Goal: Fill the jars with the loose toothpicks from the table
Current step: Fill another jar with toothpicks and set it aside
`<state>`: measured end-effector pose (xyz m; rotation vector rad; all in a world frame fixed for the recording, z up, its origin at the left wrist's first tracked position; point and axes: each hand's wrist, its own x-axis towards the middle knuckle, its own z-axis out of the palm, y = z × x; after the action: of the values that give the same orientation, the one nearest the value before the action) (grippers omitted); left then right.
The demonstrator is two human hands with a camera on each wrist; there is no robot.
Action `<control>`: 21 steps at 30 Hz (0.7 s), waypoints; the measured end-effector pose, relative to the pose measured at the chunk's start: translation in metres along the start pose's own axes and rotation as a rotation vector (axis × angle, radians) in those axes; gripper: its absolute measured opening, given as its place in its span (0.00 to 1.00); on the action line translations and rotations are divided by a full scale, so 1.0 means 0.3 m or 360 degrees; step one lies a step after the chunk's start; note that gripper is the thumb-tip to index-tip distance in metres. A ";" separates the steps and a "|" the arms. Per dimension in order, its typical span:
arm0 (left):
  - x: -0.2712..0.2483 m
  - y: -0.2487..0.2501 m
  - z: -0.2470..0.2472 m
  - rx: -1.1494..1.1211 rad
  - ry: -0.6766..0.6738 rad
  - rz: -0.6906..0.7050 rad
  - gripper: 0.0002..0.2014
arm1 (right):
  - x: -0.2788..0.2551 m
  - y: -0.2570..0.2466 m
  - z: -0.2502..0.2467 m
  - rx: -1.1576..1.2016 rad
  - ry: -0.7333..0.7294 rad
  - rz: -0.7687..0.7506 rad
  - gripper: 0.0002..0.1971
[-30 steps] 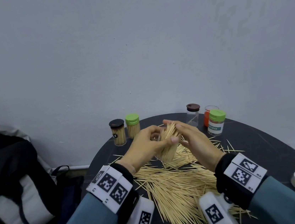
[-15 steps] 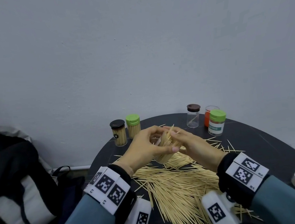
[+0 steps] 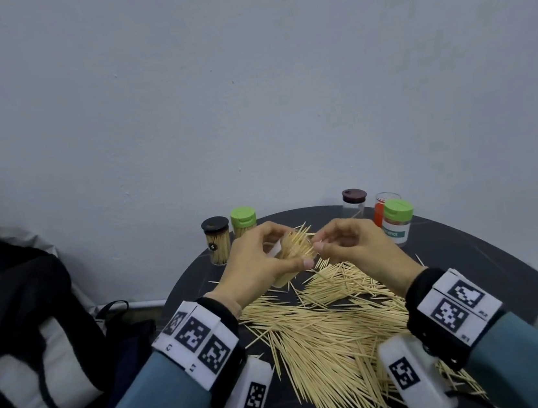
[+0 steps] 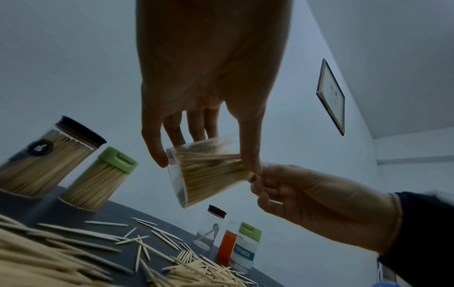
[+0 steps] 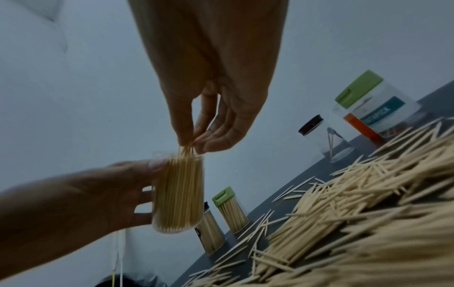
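- While the left hand curls fingers and thumb round a clear toothpick jar held tilted above the round dark table, centre of the head view, the jar is packed with toothpicks.
- Right hand pinches a few toothpicks at the jar's open mouth, thumb against fingertips.
- Loose toothpicks heap across the table, lower centre.
- Black-lidded jar and green-lidded jar stand full, upper left of the table.
- Brown-lidded jar, orange container and labelled green-lidded jar stand upper right.
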<state>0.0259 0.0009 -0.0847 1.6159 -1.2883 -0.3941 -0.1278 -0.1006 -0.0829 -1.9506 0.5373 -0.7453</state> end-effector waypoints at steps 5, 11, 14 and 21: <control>-0.003 0.003 -0.006 0.0064 -0.0028 0.0023 0.25 | 0.003 -0.007 0.006 -0.0348 0.0138 -0.0158 0.03; -0.009 0.008 -0.003 0.0096 -0.0214 -0.0005 0.26 | 0.003 -0.016 -0.008 -0.0412 0.0216 -0.0239 0.06; -0.005 0.006 -0.009 0.0047 -0.0127 0.0016 0.26 | 0.001 -0.020 -0.008 -0.0426 0.0098 -0.0206 0.03; -0.010 0.013 -0.010 0.0038 -0.0159 -0.0018 0.25 | 0.003 -0.019 -0.014 -0.0302 -0.0034 -0.0174 0.06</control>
<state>0.0248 0.0051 -0.0811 1.6415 -1.3633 -0.4732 -0.1298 -0.1013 -0.0762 -2.1757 0.5067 -0.7645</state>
